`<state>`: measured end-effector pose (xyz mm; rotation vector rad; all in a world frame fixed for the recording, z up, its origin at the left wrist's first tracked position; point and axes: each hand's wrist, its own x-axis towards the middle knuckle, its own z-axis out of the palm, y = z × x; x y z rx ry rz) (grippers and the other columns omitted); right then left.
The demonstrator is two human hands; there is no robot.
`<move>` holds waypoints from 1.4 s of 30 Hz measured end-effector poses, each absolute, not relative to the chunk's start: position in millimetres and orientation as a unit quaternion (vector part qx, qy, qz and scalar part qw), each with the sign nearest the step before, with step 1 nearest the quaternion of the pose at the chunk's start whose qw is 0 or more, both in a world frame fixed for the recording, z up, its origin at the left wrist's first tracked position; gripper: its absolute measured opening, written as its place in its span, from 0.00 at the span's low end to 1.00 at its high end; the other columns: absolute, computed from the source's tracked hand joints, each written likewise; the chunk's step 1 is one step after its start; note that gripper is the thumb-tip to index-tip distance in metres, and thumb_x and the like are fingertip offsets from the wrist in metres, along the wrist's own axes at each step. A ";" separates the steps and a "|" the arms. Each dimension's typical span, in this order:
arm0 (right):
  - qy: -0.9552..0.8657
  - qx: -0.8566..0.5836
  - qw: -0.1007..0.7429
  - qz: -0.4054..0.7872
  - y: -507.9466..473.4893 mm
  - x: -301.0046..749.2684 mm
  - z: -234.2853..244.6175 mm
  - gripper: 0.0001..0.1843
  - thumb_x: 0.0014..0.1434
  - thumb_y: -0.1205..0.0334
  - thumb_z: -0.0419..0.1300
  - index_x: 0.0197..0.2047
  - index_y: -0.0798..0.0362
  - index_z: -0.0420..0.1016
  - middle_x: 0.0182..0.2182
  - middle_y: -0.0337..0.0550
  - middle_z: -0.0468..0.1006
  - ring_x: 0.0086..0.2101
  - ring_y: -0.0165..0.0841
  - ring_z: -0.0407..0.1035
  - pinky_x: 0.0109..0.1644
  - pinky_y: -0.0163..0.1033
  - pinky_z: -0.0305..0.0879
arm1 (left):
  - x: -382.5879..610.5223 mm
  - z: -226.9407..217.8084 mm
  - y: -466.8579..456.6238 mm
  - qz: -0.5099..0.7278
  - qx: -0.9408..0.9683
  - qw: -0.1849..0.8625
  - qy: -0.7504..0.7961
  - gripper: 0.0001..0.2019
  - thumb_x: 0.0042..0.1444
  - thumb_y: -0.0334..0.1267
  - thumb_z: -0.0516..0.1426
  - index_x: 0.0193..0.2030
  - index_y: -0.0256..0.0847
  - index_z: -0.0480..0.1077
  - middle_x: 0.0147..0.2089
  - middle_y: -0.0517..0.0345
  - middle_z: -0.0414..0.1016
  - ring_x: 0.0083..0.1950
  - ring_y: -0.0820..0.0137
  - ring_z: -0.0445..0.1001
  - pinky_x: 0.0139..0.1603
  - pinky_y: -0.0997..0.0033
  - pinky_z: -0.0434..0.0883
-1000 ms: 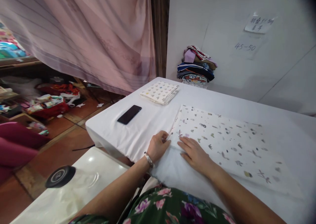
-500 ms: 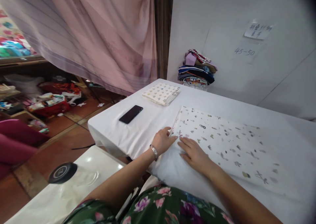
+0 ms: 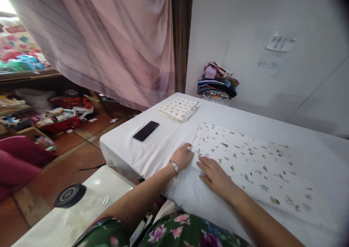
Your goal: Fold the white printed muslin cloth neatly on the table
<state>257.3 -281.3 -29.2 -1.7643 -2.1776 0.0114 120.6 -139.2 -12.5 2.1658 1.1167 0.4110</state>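
A white cloth with small leaf and flower prints (image 3: 251, 163) lies spread flat on a white-covered table (image 3: 152, 149). My left hand (image 3: 183, 156), with a bracelet on the wrist, rests at the cloth's near left corner and its fingers pinch the edge. My right hand (image 3: 216, 174) lies flat on the cloth just beside it, fingers stretched out and pressing the fabric down.
A black phone (image 3: 146, 130) lies on the table's left part. A folded heart-print cloth (image 3: 179, 108) sits behind it. A pile of folded clothes (image 3: 218, 82) stands against the wall. A pink curtain (image 3: 109, 43) hangs left; a white appliance top (image 3: 81, 210) is below.
My left hand has shifted slightly along the cloth's left corner and closed on its edge. The right hand has stayed flat on the cloth. The view has tilted up a little.
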 end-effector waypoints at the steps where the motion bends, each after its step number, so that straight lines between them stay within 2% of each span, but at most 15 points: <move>1: -0.765 -0.620 0.171 0.001 -281.2 257.2 -30.4 0.22 0.60 0.63 0.53 0.58 0.56 0.64 0.59 0.54 0.62 0.58 0.43 0.56 0.60 0.53 0.56 | 123.3 -10.6 -137.1 0.146 0.831 0.323 0.428 0.20 0.52 0.42 0.54 0.52 0.42 0.65 0.35 0.57 0.75 0.37 0.66 0.73 0.38 0.69 0.66; 5: -0.762 -0.625 0.170 -0.008 -281.8 256.7 -34.0 0.22 0.60 0.63 0.53 0.58 0.56 0.65 0.59 0.54 0.62 0.58 0.44 0.57 0.60 0.54 0.56 | 135.5 -4.3 -133.1 0.141 0.833 0.312 0.435 0.24 0.51 0.49 0.56 0.53 0.42 0.64 0.39 0.53 0.75 0.41 0.63 0.74 0.40 0.68 0.66; 12: -0.765 -0.621 0.170 0.002 -282.6 259.1 -37.1 0.22 0.63 0.59 0.50 0.60 0.54 0.63 0.61 0.52 0.59 0.59 0.42 0.55 0.61 0.53 0.55 | 140.8 -7.5 -135.4 0.149 0.829 0.304 0.446 0.18 0.55 0.38 0.52 0.53 0.41 0.64 0.44 0.51 0.76 0.45 0.63 0.73 0.45 0.67 0.66; 19: -0.766 -0.618 0.177 0.000 -281.0 262.6 -47.6 0.23 0.64 0.55 0.49 0.60 0.52 0.63 0.61 0.50 0.59 0.59 0.44 0.56 0.61 0.53 0.56 | 141.4 -6.2 -134.4 0.142 0.832 0.309 0.438 0.20 0.55 0.38 0.53 0.56 0.42 0.63 0.47 0.52 0.75 0.47 0.66 0.73 0.47 0.70 0.66; 22: -0.763 -0.619 0.184 -0.005 -280.9 262.3 -48.3 0.23 0.64 0.56 0.49 0.60 0.51 0.63 0.61 0.49 0.59 0.59 0.44 0.55 0.61 0.53 0.56 | 144.0 -6.3 -136.0 0.142 0.828 0.310 0.446 0.22 0.54 0.43 0.54 0.56 0.41 0.62 0.48 0.51 0.74 0.47 0.64 0.72 0.47 0.69 0.67; 27: -0.762 -0.626 0.167 0.016 -281.6 262.5 -46.1 0.23 0.63 0.56 0.49 0.60 0.51 0.63 0.61 0.48 0.59 0.59 0.43 0.55 0.61 0.52 0.55 | 144.3 -12.9 -135.1 0.146 0.829 0.297 0.450 0.19 0.57 0.41 0.51 0.54 0.41 0.62 0.47 0.51 0.74 0.47 0.65 0.72 0.47 0.68 0.66; 31: -0.759 -0.625 0.179 0.029 -281.3 264.5 -49.5 0.24 0.63 0.55 0.50 0.60 0.52 0.64 0.61 0.49 0.59 0.59 0.44 0.54 0.61 0.54 0.55 | 143.4 -8.7 -134.3 0.134 0.849 0.267 0.436 0.21 0.55 0.42 0.52 0.56 0.40 0.61 0.48 0.50 0.72 0.48 0.63 0.71 0.49 0.65 0.67; 34: -0.752 -0.628 0.194 0.044 -278.6 262.8 -47.4 0.23 0.61 0.56 0.51 0.59 0.51 0.66 0.61 0.50 0.60 0.59 0.46 0.55 0.61 0.55 0.55 | 150.5 0.5 -137.8 0.162 0.883 0.203 0.392 0.27 0.54 0.48 0.53 0.58 0.38 0.59 0.58 0.46 0.64 0.57 0.59 0.64 0.56 0.60 0.63; 37: -0.749 -0.620 0.217 0.084 -277.5 261.2 -37.5 0.24 0.60 0.55 0.52 0.59 0.48 0.65 0.60 0.48 0.62 0.59 0.46 0.56 0.61 0.55 0.56 | 162.6 2.7 -141.7 0.186 0.919 0.149 0.315 0.28 0.57 0.53 0.49 0.61 0.39 0.57 0.67 0.48 0.52 0.67 0.60 0.50 0.65 0.54 0.53; 42: -0.669 -0.694 0.245 0.105 -301.5 306.2 -33.2 0.25 0.62 0.46 0.46 0.56 0.47 0.70 0.59 0.43 0.63 0.58 0.43 0.57 0.60 0.52 0.59 | 172.0 -16.1 -131.8 0.053 0.942 0.175 0.280 0.35 0.58 0.59 0.42 0.66 0.39 0.50 0.71 0.49 0.39 0.71 0.58 0.36 0.66 0.44 0.44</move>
